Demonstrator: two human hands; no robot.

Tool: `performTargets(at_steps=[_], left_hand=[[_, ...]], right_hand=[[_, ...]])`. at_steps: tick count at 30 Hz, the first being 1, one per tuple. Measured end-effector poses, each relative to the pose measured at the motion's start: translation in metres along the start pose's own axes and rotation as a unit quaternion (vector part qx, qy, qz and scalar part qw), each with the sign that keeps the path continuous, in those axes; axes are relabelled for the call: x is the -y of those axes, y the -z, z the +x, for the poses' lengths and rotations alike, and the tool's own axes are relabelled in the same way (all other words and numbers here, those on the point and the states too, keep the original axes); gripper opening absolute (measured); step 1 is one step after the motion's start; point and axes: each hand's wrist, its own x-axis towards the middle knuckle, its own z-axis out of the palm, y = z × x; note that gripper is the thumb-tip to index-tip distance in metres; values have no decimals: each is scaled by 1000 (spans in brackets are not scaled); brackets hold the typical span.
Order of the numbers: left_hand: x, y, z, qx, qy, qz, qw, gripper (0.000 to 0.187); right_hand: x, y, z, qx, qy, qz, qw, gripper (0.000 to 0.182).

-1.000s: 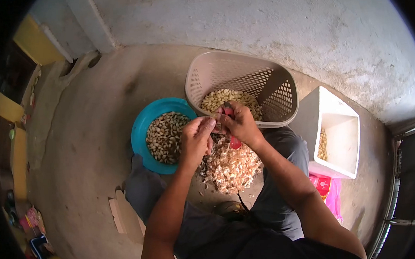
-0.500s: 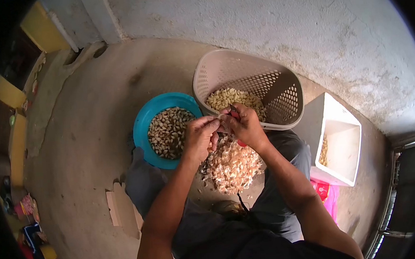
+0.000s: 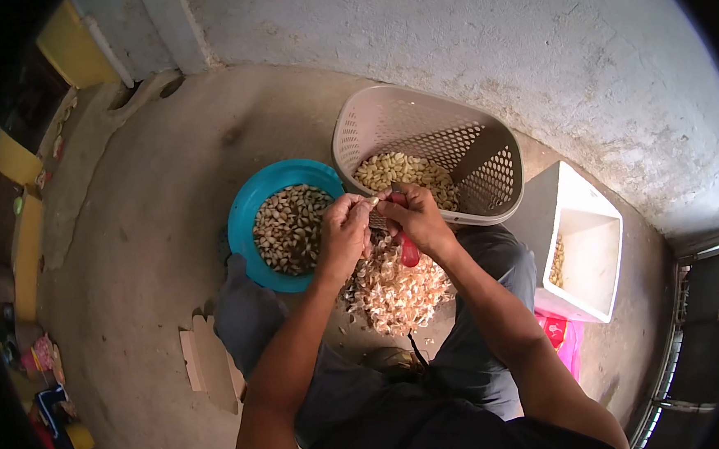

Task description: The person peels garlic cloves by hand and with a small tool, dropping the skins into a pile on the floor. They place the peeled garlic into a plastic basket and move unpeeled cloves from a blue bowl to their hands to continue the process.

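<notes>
My left hand point(image 3: 345, 232) is closed, its fingertips pinching a small pale clove point(image 3: 374, 200) that looks like garlic. My right hand point(image 3: 417, 219) meets it there, wrapped round a small knife point(image 3: 411, 253); the red handle sticks out below the palm and the blade is mostly hidden by the fingers. Both hands are above a heap of papery skins point(image 3: 405, 292) between my knees. Left of them, a teal basin point(image 3: 247, 272) holds many darker, unpeeled cloves point(image 3: 282, 229). Just beyond my hands, a beige perforated basket point(image 3: 418, 97) contains pale peeled cloves point(image 3: 406, 171).
At right, a white foam box point(image 3: 595, 235) lies tilted with some pale cloves inside, beside a pink and red bag point(image 3: 560, 336). Behind the basket rises a rough wall point(image 3: 488, 35). A torn cardboard piece point(image 3: 207, 361) is on the concrete floor point(image 3: 146, 237) at left.
My right hand has turned, so the red handle now shows below it. The pale clove is now visible at my left fingertips, between both hands.
</notes>
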Motion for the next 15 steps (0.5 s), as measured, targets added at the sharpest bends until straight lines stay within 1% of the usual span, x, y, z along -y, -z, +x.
performTargets(at_steps=[1, 4, 7, 10, 11, 14, 15], left_hand=[[-2, 1, 1, 4, -5, 27, 1000, 18], [-1, 3, 1, 6, -66, 145, 987, 18], [4, 5, 3, 22, -84, 167, 982, 15], [-7, 2, -3, 20, 15, 14, 1000, 12], [-7, 3, -1, 7, 45, -59, 997, 10], [-7, 6, 3, -44, 60, -142, 987, 8], [-11, 11, 2, 1, 52, -103, 993, 13]], right_hand=[[0, 0, 1, 0, -1, -14, 1000, 11], [-2, 6, 3, 42, -3, 8, 999, 16], [-1, 4, 0, 47, 0, 10, 999, 18], [-6, 10, 8, 46, -81, 141, 986, 21], [-6, 13, 8, 44, -78, 169, 982, 22], [8, 22, 7, 32, -65, 232, 970, 25], [11, 26, 7, 23, -60, 241, 968, 25]])
